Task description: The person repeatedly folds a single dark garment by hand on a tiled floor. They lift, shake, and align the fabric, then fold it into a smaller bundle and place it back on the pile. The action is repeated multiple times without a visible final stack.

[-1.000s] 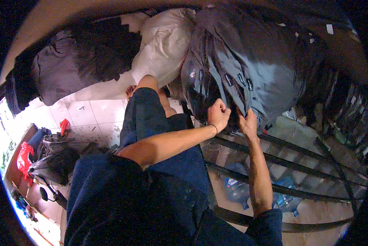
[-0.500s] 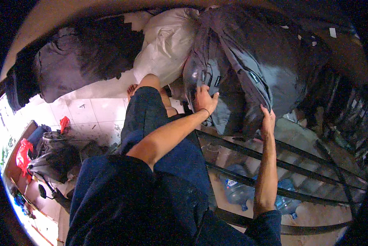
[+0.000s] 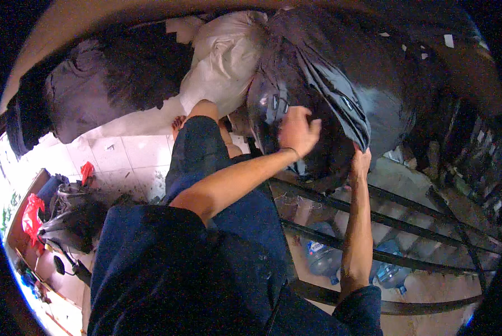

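My right hand [image 3: 362, 161] pinches the lower end of a long grey cloth fold [image 3: 332, 92], which carries a small dark tag and looks like part of a garment. The fold is drawn taut down from a large dark bundle [image 3: 391, 73]. My left hand [image 3: 300, 131] is slightly blurred, its thumb apart from its fingers, and nothing shows in it. It hovers in front of the black bundle surface, left of the fold. Another grey piece with tags [image 3: 278, 105] lies just beyond its fingers.
A pale sack [image 3: 223, 56] and dark grey cloth [image 3: 83, 89] lie to the left. Black metal rails [image 3: 329, 238] run along stairs at the right, with large blue water bottles [image 3: 322, 255] below. At the left are a motorbike [image 3: 69, 224] and a red plastic bag [image 3: 32, 215].
My left hand has come off the grey tagged piece and moved right, toward the fold. My right hand keeps its hold, shifted slightly left; the fold now looks tauter and narrower.
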Available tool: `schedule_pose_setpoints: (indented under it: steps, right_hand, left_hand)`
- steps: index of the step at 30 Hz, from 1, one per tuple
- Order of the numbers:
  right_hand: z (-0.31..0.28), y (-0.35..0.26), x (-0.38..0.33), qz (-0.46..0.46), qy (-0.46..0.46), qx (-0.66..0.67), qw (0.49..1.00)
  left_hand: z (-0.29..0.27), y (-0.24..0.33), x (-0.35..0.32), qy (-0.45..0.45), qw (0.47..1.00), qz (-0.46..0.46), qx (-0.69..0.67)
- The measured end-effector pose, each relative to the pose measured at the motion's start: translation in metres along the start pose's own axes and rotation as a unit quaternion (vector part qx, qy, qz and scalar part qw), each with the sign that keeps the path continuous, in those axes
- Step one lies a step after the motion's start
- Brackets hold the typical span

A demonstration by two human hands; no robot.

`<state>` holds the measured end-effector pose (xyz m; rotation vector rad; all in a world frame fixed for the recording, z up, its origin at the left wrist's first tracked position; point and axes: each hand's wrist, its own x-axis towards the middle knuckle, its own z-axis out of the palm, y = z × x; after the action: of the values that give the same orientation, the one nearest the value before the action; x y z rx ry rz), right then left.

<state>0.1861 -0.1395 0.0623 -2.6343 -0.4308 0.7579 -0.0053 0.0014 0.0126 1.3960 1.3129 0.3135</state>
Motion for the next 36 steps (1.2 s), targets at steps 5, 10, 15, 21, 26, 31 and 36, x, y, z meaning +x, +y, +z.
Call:
schedule_pose_setpoints:
  steps: [5,10,15,21,26,31,36]
  right_hand:
    - [-0.010,0.007,0.020,0.052,-0.058,0.079,0.994]
    - [-0.022,-0.012,0.010,-0.008,-0.033,0.049,0.998]
    - [-0.033,-0.016,-0.015,-0.156,-0.121,-0.057,0.979]
    - [0.000,0.002,-0.041,-0.092,-0.125,-0.025,0.988]
    - [0.001,0.014,-0.026,-0.085,-0.157,0.015,0.984]
    - [0.001,0.016,-0.025,-0.171,-0.125,-0.018,0.977]
    - [0.023,0.003,-0.046,-0.236,-0.157,-0.132,0.950]
  left_hand:
    - [0.006,-0.056,0.002,-0.148,0.976,-0.113,0.109]
    - [0.056,-0.072,-0.016,-0.166,0.949,-0.209,0.170]
    - [0.066,-0.108,-0.039,-0.061,0.985,-0.152,0.059]
    - [0.069,-0.086,-0.031,0.025,0.990,-0.131,-0.043]
    - [0.078,-0.063,-0.018,-0.102,0.930,-0.353,0.035]
    - [0.063,-0.063,-0.020,-0.049,0.988,-0.133,0.056]
    - [0.048,0.008,-0.038,-0.018,0.983,-0.134,-0.122]
